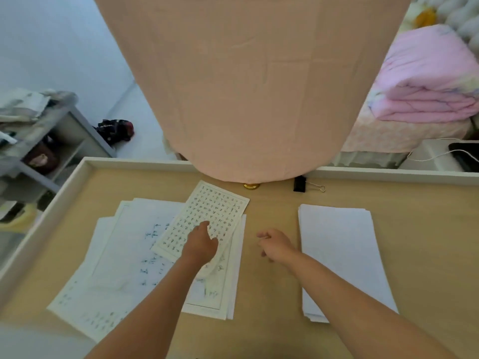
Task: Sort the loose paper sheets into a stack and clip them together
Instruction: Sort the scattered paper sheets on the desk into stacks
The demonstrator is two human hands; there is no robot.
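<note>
Spreading over the left half of the table (272,203), the loose paper sheets (124,255) are fanned at several angles and overlap one another, and some are marked with handwriting. A squared-up stack (337,250) of white sheets lies flat on the right half, well apart from them, with bare table between.

A gridded sheet (207,216) covered in small characters is laid slantwise on top of the loose sheets. Its near edge is curled upward where it is pinched by the left hand (201,244), with the thumb on its printed face. The right hand (276,246) is held over the bare table between the two piles, its fingers loosely bent and nothing in them.

Such paper is judged to be very light, limp and easily creased. A single sheet is best taken at an edge or corner, and it can be expected to droop and slide on the sheets below it. The stack is better squared by its long edges than lifted by one corner.

A black binder clip (300,183) with wire handles rests near the far rim, untouched. It is judged small, stiff and strongly sprung, to be squeezed at the handles.
</note>
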